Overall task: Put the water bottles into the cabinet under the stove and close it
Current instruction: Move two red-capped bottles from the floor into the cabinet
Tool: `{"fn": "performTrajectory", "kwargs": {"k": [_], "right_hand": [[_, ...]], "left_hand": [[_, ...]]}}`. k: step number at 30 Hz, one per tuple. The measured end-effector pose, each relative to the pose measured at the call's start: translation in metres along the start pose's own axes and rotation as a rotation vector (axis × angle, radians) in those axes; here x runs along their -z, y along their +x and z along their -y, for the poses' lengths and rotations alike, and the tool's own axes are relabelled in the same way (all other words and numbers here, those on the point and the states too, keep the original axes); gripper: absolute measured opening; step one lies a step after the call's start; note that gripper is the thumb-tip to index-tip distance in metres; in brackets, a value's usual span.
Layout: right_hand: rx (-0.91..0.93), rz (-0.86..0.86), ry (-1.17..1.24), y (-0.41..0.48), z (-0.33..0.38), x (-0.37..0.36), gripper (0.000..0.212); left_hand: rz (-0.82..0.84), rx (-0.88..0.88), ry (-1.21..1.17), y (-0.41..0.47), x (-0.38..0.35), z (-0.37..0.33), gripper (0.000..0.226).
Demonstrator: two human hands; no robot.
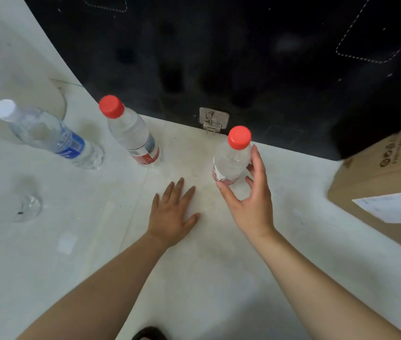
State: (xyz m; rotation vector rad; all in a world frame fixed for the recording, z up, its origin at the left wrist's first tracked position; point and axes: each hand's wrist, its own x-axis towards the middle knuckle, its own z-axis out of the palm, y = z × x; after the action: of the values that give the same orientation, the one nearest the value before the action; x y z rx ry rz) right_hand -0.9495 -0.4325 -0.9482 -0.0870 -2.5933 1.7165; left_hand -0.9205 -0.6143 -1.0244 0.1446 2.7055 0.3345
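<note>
Three clear water bottles stand upright on the pale floor (pixel 194 278). The white-capped bottle with a blue label (pixel 47 136) is at the left. A red-capped bottle (pixel 130 131) stands in the middle. A second red-capped bottle (pixel 231 158) stands to its right, close to the dark cabinet front (pixel 243 57). My right hand (pixel 251 200) curls around this right bottle, with the thumb at its lower left and the fingers on its right side. Flat on the floor between the two red-capped bottles lies my left hand (pixel 172 214), fingers spread and holding nothing.
A small metal latch (pixel 213 120) sits at the foot of the dark surface. At the right stands a cardboard box (pixel 380 173) with a white paper label (pixel 393 207). A clear glass item (pixel 30 206) lies at the far left. A dark shoe tip (pixel 149 334) shows at the bottom.
</note>
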Motion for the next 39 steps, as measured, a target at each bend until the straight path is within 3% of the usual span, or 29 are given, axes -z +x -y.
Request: {"fn": "performTrajectory", "kwargs": {"k": [8, 14, 20, 26, 35, 39], "right_hand": [[-0.016, -0.055, 0.081, 0.029, -0.001, -0.011, 0.084], [0.018, -0.098, -0.071, 0.016, 0.002, 0.010, 0.089], [-0.045, 0.088, -0.181, 0.012, -0.022, 0.002, 0.090], [0.031, 0.097, -0.285, 0.015, -0.023, -0.014, 0.078], [-0.001, 0.130, -0.336, 0.026, -0.021, -0.027, 0.073], [-0.033, 0.125, -0.288, 0.025, -0.020, -0.024, 0.072]], "left_hand": [[-0.096, -0.054, 0.032, 0.004, -0.012, 0.012, 0.066], [-0.109, -0.051, 0.036, 0.005, -0.016, 0.012, 0.065], [-0.109, -0.046, 0.039, 0.005, -0.018, 0.013, 0.065], [-0.044, -0.019, 0.027, -0.001, 0.003, 0.015, 0.073], [-0.527, 0.336, -0.322, -0.014, 0.069, 0.045, 0.067], [-0.650, 0.252, -0.745, 0.016, 0.100, 0.043, 0.078]]}}
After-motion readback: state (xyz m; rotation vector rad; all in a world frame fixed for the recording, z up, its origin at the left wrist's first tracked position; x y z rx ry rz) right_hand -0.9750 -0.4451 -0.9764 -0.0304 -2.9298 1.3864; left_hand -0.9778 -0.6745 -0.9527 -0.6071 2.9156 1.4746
